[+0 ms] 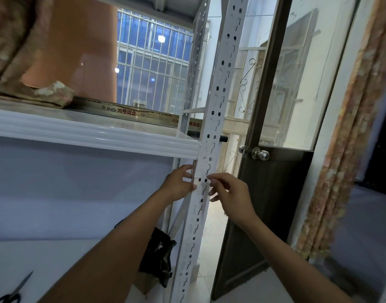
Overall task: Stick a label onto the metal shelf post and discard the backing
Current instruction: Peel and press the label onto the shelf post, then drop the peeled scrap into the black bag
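A white perforated metal shelf post [218, 101] runs from top centre down to the bottom. A white label [200, 181] lies across the post just below the shelf rail. My left hand [179, 182] pinches the label's left end against the post's left edge. My right hand [229, 191] pinches the label's right end with thumb and forefinger at the post's right edge. I cannot tell the label from any backing; both look white against the post.
A white shelf rail [89, 132] meets the post from the left. Black scissors [11, 291] lie on the lower shelf at bottom left. A black bag [159, 252] hangs beside the post. A dark door [264, 193] with a knob [261, 154] stands open on the right, curtain [345, 149] beyond.
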